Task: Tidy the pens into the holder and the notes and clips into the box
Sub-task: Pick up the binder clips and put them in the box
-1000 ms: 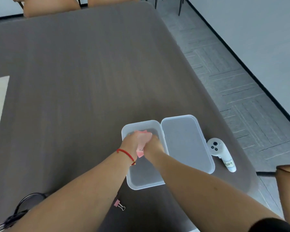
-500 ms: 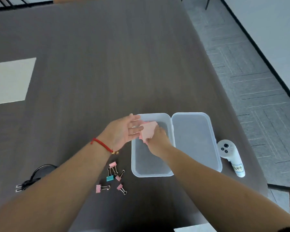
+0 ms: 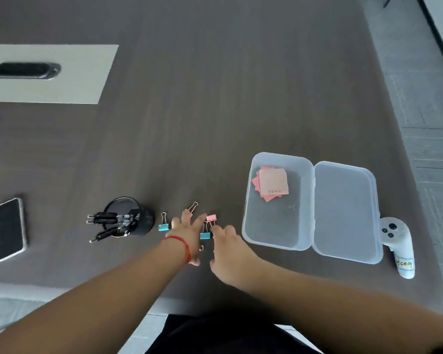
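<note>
A clear plastic box (image 3: 248, 221) lies open on the dark table, its lid (image 3: 344, 213) flat to the right. Pink sticky notes (image 3: 273, 183) rest in the box's far end. Left of the box, several binder clips are scattered: a blue clip (image 3: 163, 226), another blue clip (image 3: 205, 235), a pink clip (image 3: 211, 217). My left hand (image 3: 186, 231) hovers over them, fingers spread. My right hand (image 3: 228, 241) reaches to the clips too, fingertips near the pink one, holding nothing visible. A black mesh holder (image 3: 136, 215) with several pens stands further left.
A phone (image 3: 8, 228) lies at the left near the table's front edge. A white controller (image 3: 398, 242) lies right of the lid. A pale panel (image 3: 62, 80) with a black slot sits at the far left. The table edge runs along the right.
Both hands have left the box, with the pink notes now lying inside it, and have moved left to the binder clips. The view has shifted left, so the pen holder and phone show.
</note>
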The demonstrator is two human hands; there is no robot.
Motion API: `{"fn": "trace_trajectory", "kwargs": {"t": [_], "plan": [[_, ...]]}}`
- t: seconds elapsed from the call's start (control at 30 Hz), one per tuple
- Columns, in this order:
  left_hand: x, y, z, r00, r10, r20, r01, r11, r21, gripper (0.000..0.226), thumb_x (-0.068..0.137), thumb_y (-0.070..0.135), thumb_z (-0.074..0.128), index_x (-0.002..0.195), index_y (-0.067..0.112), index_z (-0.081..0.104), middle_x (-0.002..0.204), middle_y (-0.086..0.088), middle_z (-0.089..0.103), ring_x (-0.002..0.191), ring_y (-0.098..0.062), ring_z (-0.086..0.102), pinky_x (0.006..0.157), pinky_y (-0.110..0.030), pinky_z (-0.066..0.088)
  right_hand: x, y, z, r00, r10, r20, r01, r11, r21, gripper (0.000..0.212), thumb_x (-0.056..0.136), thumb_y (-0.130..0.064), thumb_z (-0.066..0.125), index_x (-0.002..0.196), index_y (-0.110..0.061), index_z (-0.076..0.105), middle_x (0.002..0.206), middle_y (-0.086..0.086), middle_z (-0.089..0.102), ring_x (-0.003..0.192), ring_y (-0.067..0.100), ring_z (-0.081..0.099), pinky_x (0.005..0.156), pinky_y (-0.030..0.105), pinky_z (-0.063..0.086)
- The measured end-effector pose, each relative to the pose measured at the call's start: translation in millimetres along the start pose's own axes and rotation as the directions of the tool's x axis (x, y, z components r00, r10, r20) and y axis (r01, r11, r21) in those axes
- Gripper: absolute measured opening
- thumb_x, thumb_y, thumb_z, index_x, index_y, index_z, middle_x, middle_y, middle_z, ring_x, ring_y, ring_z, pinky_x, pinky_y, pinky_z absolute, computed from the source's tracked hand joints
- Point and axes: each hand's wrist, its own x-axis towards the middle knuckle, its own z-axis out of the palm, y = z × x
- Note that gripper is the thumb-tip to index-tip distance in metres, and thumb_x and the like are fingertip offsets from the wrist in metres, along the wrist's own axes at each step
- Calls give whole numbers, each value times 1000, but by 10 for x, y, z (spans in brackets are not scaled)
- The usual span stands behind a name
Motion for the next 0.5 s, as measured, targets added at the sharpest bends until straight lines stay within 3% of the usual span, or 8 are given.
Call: {"fn": "trace_trajectory", "kwargs": {"t": [0.07, 0.13, 0.27, 0.4, 0.5], "plan": [[68, -66, 33, 1000, -7, 2, 7, 997, 76, 133, 56, 37, 87, 149, 36, -8, 158, -14, -18, 146, -40, -2, 116, -52, 26, 103, 34, 208, 995, 85, 58, -75, 985, -154, 85, 84, -28, 70, 149, -9, 18, 139, 20, 33, 121, 35, 49, 102, 40, 43], [137, -164, 59, 1000, -29, -11, 30, 992, 123, 139, 54, 41, 87, 147, 38, -17, 156, -15, -29, 146, -41, -13, 119, -55, 14, 213, 65, 354, 985, 158, 67, -136, 957, -254, 101, 80, -40, 73, 152, -11, 8, 147, 24, 22, 126, 38, 44, 101, 41, 44], [204, -346, 83, 999, -25, -34, 28, 995, 91, 136, 54, 51, 84, 146, 42, -17, 158, -14, -22, 146, -42, -3, 111, -54, 29, 447, 100, 458, 978, 205, -31, -205, 935, -291, 111, 78, -53, 71, 154, -22, -4, 153, 22, 12, 128, 39, 43, 96, 40, 49], [229, -447, 116, 984, 84, -154, -69, 993, 99, 105, 72, 53, 69, 148, 42, -3, 161, -10, -5, 141, -34, 15, 103, -52, 37, 581, 177, 468, 980, 93, -178, -140, 951, -276, 96, 84, -59, 60, 153, -24, 3, 150, 21, 23, 122, 36, 53, 99, 37, 49], [258, -520, 149, 977, 147, -152, -137, 988, 73, 106, 65, 55, 74, 147, 44, 8, 159, -7, 2, 139, -32, 18, 105, -51, 36, 637, 212, 475, 970, 39, -239, -106, 955, -276, 87, 87, -57, 55, 152, -24, 8, 146, 17, 29, 116, 29, 57, 94, 34, 52]]}}
